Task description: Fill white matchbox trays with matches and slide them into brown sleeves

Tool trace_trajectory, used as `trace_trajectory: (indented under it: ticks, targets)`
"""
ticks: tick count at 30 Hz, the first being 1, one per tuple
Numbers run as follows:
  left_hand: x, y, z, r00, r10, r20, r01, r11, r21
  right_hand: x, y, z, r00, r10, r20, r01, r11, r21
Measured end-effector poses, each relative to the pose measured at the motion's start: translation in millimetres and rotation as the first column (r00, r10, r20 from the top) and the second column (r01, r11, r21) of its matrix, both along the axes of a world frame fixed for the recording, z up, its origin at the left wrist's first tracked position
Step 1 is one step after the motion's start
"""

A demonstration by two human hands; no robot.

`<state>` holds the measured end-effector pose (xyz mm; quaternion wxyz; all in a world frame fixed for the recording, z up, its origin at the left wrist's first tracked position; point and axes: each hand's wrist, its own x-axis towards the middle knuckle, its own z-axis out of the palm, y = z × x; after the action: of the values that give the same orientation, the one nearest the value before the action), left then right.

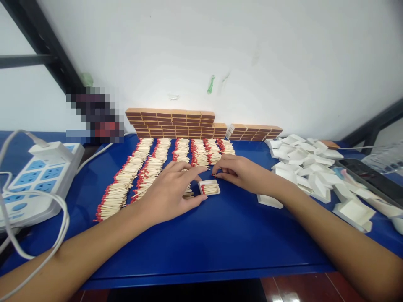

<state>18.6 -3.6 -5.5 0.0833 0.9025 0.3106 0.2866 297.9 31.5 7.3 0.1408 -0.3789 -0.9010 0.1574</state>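
Observation:
A small white matchbox tray (210, 192) lies on the blue table with some red-tipped matches in it. My left hand (168, 191) steadies its left end, thumb at the near corner and fingertips at the far side. Just beyond the tray, my right hand (234, 170) is closed in a pinch, and a red match head shows at its fingertips. Long rows of matches (118, 188) run from beside my left hand towards the wall. Under my right wrist lies another white tray (270, 201), partly hidden.
Brown matchboxes (173, 121) are stacked against the wall, with a lower stack (255, 132) to their right. Loose white trays (302, 157) pile up at the right, near a phone (373, 178). A power strip (37, 180) with white cables sits at the left.

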Motion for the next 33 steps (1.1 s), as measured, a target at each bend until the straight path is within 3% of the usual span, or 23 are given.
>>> trace_trajectory:
  ticks: [11, 17, 26, 33]
  targets:
    - [-0.1, -1.1, 0.3, 1.0, 0.01, -0.002, -0.01, 1.0, 0.004, -4.4, -3.1, 3.6, 0.997, -0.07, -0.038, 0.071, 0.997, 0.028]
    - [0.0, -0.6, 0.5, 1.0, 0.012, -0.003, -0.012, 1.0, 0.017, -2.1, -2.4, 1.6, 0.997, -0.075, 0.027, 0.075, 0.997, 0.015]
    - [-0.5, -0.6, -0.7, 1.0, 0.007, 0.008, -0.007, 1.0, 0.006, 3.6, -3.1, 5.8, 0.994, -0.075, 0.082, 0.081, 0.994, -0.071]
    - [0.8, -0.6, 2.3, 1.0, 0.005, 0.003, -0.004, 1.0, -0.007, -7.0, -18.4, 16.3, 0.992, -0.113, -0.052, 0.111, 0.993, -0.038]
